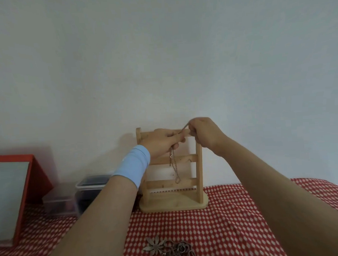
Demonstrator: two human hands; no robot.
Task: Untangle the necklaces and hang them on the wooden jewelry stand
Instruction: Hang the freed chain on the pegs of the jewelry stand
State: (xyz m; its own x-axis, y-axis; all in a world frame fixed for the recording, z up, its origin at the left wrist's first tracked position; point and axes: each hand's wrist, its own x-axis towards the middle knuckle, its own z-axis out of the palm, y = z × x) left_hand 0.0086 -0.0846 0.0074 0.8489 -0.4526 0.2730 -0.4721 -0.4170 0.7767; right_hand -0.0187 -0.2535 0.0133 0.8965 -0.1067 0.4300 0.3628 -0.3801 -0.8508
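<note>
Far left: a red-edged box with a pale panel is seen standing on the surface. Beside it, two clear plastic containers are set against the wall, the nearer one with dark contents. The left hand, a light blue wristband worn on its wrist, is raised in front of the top rail of the wooden jewelry stand; its fingers are curled and a thin chain necklace is pinched in them. The chain is seen hanging from this hand down across the middle rail to the lower rail. The stand is placed upright at the back of the surface, close to the wall. A short stretch of chain is held taut up to the right hand, whose fingers are curled and pinch its upper end beside the stand's right post. At the near edge, a tangled pile of necklaces with a flower pendant is lying. The surface is covered by a red cloth with white dots. The wall behind is plain and pale.
</note>
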